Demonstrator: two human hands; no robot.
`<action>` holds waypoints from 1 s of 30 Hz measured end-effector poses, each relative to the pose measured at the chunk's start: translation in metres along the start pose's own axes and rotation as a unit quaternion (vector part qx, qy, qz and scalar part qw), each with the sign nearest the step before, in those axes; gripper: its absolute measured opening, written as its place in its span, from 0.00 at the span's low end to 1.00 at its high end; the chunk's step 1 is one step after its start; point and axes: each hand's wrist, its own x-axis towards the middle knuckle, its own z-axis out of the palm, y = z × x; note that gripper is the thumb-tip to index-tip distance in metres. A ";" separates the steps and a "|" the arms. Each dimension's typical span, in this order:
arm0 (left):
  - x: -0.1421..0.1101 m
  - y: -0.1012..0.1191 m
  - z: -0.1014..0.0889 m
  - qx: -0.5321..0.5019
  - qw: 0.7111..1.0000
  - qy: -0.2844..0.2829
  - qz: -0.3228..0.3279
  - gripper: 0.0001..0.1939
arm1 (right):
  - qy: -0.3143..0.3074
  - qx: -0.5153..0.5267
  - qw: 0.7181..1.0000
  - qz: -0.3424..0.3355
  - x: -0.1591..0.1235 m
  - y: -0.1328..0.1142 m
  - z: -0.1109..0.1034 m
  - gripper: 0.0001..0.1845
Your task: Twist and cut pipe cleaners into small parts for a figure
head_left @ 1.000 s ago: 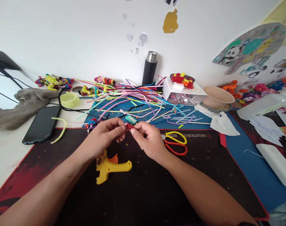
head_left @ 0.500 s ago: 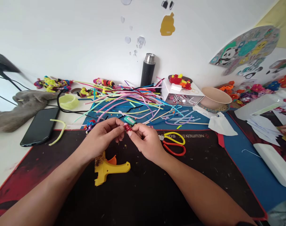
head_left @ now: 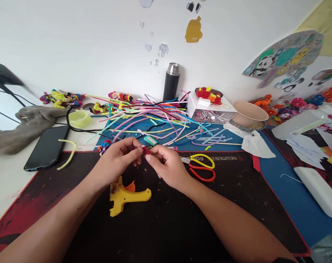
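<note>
A small piece of sparkly red pipe cleaner (head_left: 146, 150) is pinched between my two hands over the back edge of the black desk mat (head_left: 168, 226). My left hand (head_left: 120, 159) grips its left end between thumb and forefinger. From the other side, the thumb and curled fingers of my right hand (head_left: 168, 166) close on it. Fingers partly cover the piece, so its full shape is hidden. Below my left hand lies a yellow glue gun (head_left: 133, 196) with an orange trigger. Scissors (head_left: 185, 160) with one yellow and one red handle rest just right of my right hand.
Many coloured pipe cleaners (head_left: 155, 109) are heaped behind my hands, beside a black thermos (head_left: 172, 82). To the left lies a phone (head_left: 47, 148). A white box (head_left: 209, 109), a beige bowl (head_left: 249, 115) and crumpled tissue (head_left: 257, 144) stand or lie to the right.
Both hands have shifted very slightly left, still pinching the red piece, which has tilted a little. Another person's hand at the far right edge has gone out of view.
</note>
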 end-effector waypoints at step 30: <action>0.002 0.007 0.013 -0.041 0.999 0.015 -0.030 0.12 | -0.003 0.027 1.000 -0.004 0.004 0.007 -0.001 0.14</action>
